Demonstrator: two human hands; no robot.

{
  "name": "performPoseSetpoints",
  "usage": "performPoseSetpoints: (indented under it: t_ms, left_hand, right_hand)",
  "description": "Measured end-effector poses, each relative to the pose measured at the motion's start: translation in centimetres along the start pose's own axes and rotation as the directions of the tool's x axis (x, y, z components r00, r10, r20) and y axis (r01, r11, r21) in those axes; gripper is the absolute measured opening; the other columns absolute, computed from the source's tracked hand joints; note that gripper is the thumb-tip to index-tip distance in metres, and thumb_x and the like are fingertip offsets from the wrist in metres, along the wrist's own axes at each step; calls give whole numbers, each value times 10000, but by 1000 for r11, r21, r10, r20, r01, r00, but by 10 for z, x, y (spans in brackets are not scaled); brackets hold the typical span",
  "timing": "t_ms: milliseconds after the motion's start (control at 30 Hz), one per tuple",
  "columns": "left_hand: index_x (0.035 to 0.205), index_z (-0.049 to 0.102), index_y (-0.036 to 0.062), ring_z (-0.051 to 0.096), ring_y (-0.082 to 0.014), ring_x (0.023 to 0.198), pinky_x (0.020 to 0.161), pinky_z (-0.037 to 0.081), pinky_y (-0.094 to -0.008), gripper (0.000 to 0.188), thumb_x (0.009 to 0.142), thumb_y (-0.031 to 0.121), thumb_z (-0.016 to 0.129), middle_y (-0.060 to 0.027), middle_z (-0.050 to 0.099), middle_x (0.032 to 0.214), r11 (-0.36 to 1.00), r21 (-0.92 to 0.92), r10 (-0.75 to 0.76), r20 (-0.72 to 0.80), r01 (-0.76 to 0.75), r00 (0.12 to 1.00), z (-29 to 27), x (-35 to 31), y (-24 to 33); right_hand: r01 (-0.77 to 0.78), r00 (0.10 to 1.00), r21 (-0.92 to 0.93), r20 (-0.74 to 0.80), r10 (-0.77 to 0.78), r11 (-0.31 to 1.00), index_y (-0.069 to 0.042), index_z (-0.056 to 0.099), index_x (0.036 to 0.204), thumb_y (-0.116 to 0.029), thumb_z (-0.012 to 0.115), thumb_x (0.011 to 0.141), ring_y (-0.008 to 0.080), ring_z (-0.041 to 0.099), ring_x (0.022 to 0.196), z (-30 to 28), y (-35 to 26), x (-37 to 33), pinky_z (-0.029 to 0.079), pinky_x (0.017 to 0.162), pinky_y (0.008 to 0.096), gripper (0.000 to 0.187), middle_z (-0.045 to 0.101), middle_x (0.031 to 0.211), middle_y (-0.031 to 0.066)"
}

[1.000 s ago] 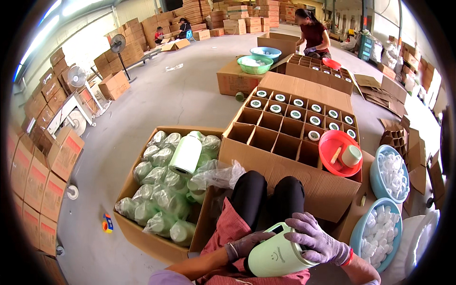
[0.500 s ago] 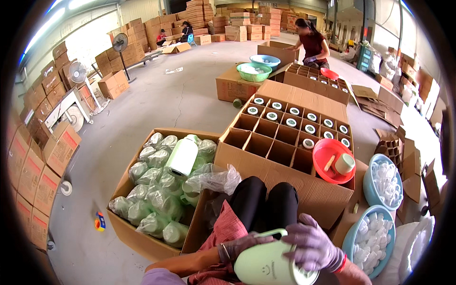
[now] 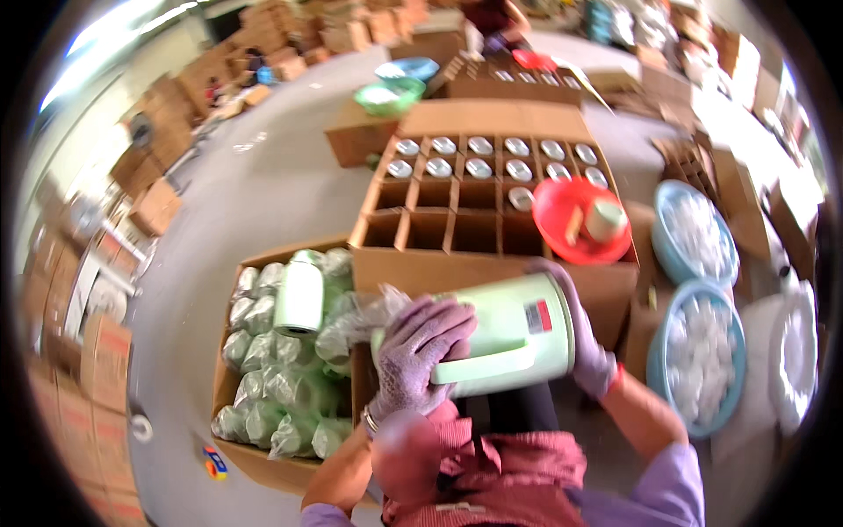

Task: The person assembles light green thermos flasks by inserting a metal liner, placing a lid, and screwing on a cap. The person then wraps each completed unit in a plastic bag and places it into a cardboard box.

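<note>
A pale green thermos jug (image 3: pixel 505 325) with a side handle lies sideways in both gloved hands, above my lap. My left hand (image 3: pixel 423 347) is wrapped over one end, beside the handle. My right hand (image 3: pixel 587 342) grips the other end at the rim, near a red-and-white label. To the left, a carton (image 3: pixel 294 477) holds several similar jugs in clear plastic bags (image 3: pixel 263 351). On top of them rests an unwrapped pale green jug (image 3: pixel 300 299). Straight ahead stands a divided carton (image 3: pixel 430 274), with white-lidded items in its far cells and several vacant near cells.
A red basin (image 3: pixel 546 239) with a pale green cup (image 3: pixel 606 220) sits on the divided carton's right corner. Two blue tubs (image 3: pixel 660 373) of white plastic parts stand at right, beside a white sack (image 3: pixel 755 413). Farther off, a co-worker (image 3: pixel 496 22) is at another carton.
The jug has been raised from low over my lap and turned, so its label shows and its handle faces me. My right hand has moved to its end. The view has shifted.
</note>
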State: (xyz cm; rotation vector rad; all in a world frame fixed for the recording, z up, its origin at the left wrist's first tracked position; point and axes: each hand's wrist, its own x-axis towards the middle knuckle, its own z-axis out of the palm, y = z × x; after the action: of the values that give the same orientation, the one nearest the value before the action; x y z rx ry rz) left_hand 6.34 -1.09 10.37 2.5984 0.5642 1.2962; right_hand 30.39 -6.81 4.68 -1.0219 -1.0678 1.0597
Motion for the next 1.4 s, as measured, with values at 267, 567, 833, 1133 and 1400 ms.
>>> performPoseSetpoints:
  t_ms: [267, 567, 833, 1133, 1400]
  left_hand:
    - [1067, 711, -21, 672, -210, 1025, 940, 495, -326, 242, 970, 139, 558, -132, 715, 1101, 929, -182, -307, 102, 321, 946, 13, -15, -17]
    - [1030, 702, -56, 674, -229, 995, 921, 506, -377, 286, 987, 184, 553, -148, 721, 1061, 584, -482, -672, 164, 653, 723, 20, -26, -23]
    - [1083, 693, -52, 663, -212, 1012, 916, 500, -347, 260, 947, 128, 563, -142, 716, 1075, 394, -485, -854, 121, 781, 506, 17, -31, -41]
    - [1005, 690, -48, 659, -339, 1010, 1020, 459, -480, 233, 957, 133, 552, -177, 701, 1035, 995, 19, -98, 42, 98, 994, 11, 19, -19]
    - [1123, 672, -59, 635, -195, 986, 903, 486, -313, 295, 950, 117, 511, -107, 695, 1066, 422, -517, -714, 316, 745, 624, 6, -23, -52]
  right_hand:
    - [139, 990, -207, 59, -130, 968, 16, 501, 1291, -343, 400, 1029, 319, 448, 1292, 10, 0, 8, 335, 1118, 383, 456, 508, 1305, 198]
    - [521, 852, -448, 334, -404, 727, -56, 391, 1447, -393, 348, 1066, 303, 383, 1373, 0, -7, 9, 322, 1135, 380, 511, 391, 1455, 201]
    - [427, 898, -337, 263, -352, 839, -47, 325, 1508, -521, 492, 960, 441, 253, 1431, 2, -4, 22, 224, 1173, 498, 743, 272, 1534, 259]
    - [-67, 998, 280, -1, 71, 958, -96, 190, 1563, -405, 488, 999, 218, 352, 1383, 19, 18, 12, 280, 1156, 360, 709, 344, 1498, 100]
    - [551, 792, -267, 467, -394, 791, -62, 364, 1497, -611, 618, 796, 454, 195, 1453, 4, -4, 24, 158, 1174, 547, 926, 230, 1553, 271]
